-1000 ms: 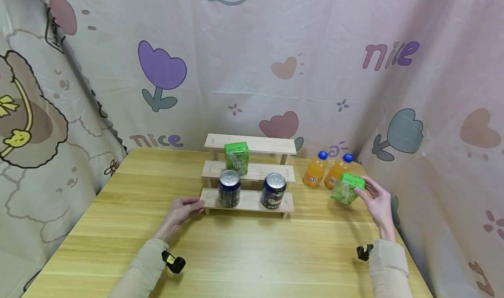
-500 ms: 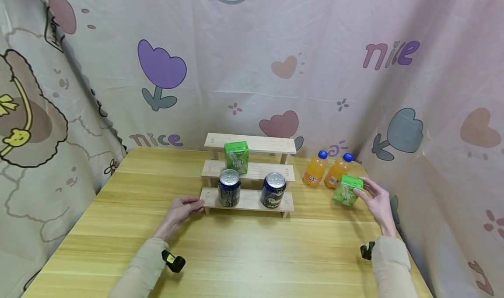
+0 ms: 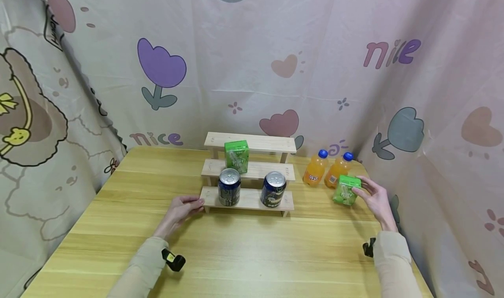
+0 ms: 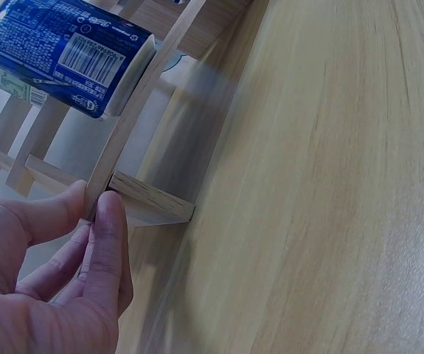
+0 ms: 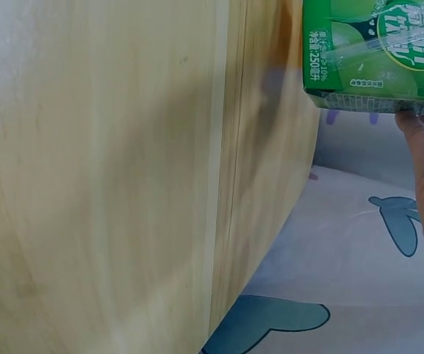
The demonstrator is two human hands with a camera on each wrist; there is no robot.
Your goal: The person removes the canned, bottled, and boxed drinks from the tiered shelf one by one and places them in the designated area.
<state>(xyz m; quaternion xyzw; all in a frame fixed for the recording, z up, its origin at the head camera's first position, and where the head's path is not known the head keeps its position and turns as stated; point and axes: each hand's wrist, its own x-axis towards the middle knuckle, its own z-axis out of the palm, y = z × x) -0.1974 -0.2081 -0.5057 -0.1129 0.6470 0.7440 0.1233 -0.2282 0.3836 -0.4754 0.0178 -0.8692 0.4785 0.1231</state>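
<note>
My left hand (image 3: 182, 211) pinches the left end of the lowest step of a three-tier wooden stand (image 3: 248, 197); in the left wrist view the thumb (image 4: 57, 214) lies above the board and fingers below. My right hand (image 3: 376, 199) grips a green juice carton (image 3: 344, 192) by its right side, in front of two orange soda bottles. Only the carton's lower part and some fingers (image 5: 422, 144) show in the right wrist view. A second green juice carton (image 3: 237, 158) stands on the middle step. Two dark blue soda cans (image 3: 229, 188) are on the lowest step.
The orange soda bottles (image 3: 315, 169) with blue caps stand on the wooden table (image 3: 244, 254), right of the stand. A patterned curtain (image 3: 244, 61) hangs behind the table and along both sides. The stand's top step (image 3: 252, 142) is close to the back edge.
My right hand has shifted slightly right with the carton, which has come from tilted to nearly upright. The left hand keeps its place at the stand.
</note>
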